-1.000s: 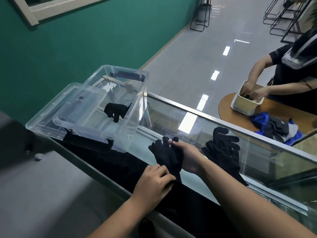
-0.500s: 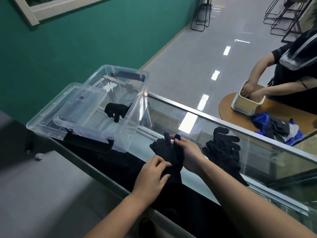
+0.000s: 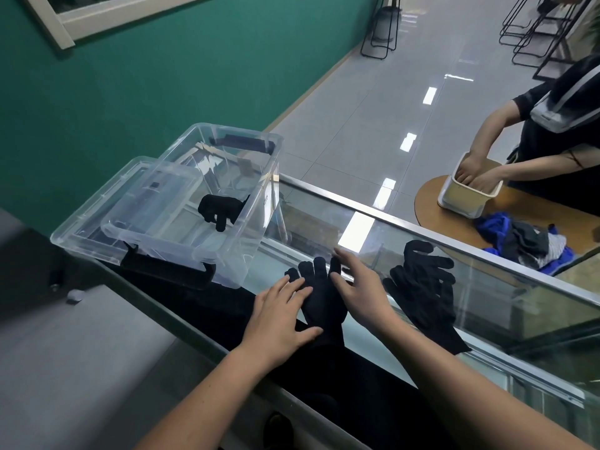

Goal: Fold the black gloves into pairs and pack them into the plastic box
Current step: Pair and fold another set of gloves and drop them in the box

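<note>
A pair of black gloves (image 3: pixel 319 297) lies flat on the glass counter (image 3: pixel 480 287), fingers pointing away from me. My left hand (image 3: pixel 279 315) lies flat on its left side with fingers spread. My right hand (image 3: pixel 360 287) rests open along its right edge. More black gloves (image 3: pixel 425 290) lie in a loose pile to the right. The clear plastic box (image 3: pixel 207 196) stands at the left with one folded black glove bundle (image 3: pixel 222 207) inside.
The box's clear lid (image 3: pixel 97 216) leans under its left side. A green wall is close on the left. Beyond the counter another person has both hands in a cream bin (image 3: pixel 467 193) on a round wooden table, beside a heap of clothes (image 3: pixel 526 238).
My left hand has let go of the glove cuff and slid forward to lie flat on the gloves. My right hand has opened and lies beside the glove fingers.
</note>
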Demonstrator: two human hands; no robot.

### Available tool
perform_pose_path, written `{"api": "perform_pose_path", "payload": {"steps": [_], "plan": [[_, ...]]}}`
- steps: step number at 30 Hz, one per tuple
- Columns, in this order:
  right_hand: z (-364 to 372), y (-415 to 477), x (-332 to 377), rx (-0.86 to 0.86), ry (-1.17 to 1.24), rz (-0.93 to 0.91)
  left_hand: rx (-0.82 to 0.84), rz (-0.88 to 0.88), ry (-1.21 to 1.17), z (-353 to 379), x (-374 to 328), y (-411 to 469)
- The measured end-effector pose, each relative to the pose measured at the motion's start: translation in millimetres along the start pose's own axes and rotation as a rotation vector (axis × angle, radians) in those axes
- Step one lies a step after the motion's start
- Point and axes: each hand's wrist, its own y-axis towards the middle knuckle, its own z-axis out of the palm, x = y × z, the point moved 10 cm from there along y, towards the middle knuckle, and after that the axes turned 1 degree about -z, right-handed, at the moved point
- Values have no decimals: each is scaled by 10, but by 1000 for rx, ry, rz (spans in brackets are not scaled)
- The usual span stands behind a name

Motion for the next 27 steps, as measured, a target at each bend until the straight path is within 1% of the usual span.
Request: {"api": "perform_pose_path", "payload": {"steps": [5, 8, 10, 12, 15, 17, 19, 22, 27], "plan": [[-85, -221, -56, -69, -254, -186, 17, 7, 30, -9, -21, 4], [-27, -425, -101, -62, -430, -311, 46, 7, 16, 5, -36, -5], [2, -544, -135, -63, -508, -376, 27, 20, -9, -2, -43, -14], [15, -646, -149, -83, -557, -438, -29, 63, -41, -27, -71, -53], [15, -779, -148, -117, -564, -507, -190, 192, -137, -164, -194, -178], [37, -870, -141, -107, -543, -531, -274, 268, -208, -236, -272, -290], [85, -983, -110, -76, -532, -569, -289, 342, -213, -219, -351, -387], [162, -1158, -12, -12, -523, -635, -262, 404, -178, -108, -389, -461], [269, -1244, 42, 101, -519, -657, -276, 397, -160, -4, -351, -489]]}}
